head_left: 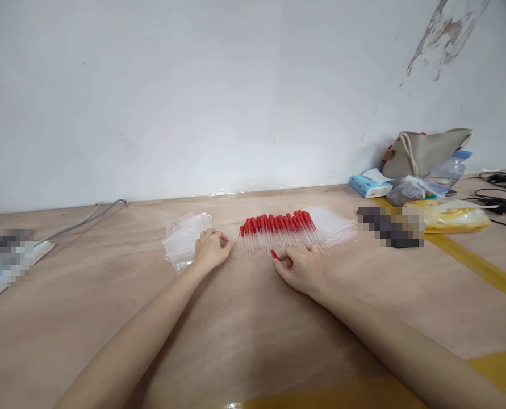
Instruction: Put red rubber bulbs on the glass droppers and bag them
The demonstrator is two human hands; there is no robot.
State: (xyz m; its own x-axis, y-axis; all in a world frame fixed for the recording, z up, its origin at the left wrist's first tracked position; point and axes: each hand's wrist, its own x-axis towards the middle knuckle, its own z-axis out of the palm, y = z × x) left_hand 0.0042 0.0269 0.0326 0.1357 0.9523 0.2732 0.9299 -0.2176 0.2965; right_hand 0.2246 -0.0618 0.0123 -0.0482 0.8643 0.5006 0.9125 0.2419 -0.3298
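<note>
My left hand (212, 248) rests on the table with its fingers pinched together at a few thin clear tubes (234, 248). Whether it grips one of them I cannot make out. A red rubber dropper bulb (275, 254) sticks out between the thumb and finger of my right hand (301, 268). Beyond the hands lies a row of several droppers (278, 224), clear stems toward me and red bulbs toward the wall. Clear zip bags (187, 236) lie beside my left hand, and another stack of zip bags (327, 224) is at the row's right end.
At the right are a blue box (369, 184), a grey bag (431, 150), a plastic bottle (452, 167), a yellow tissue pack (452, 218) and black cables (500, 196). A blurred dark object (389, 226) lies nearer. On the left, a grey cable (86, 217) leads to a white strip (44, 250).
</note>
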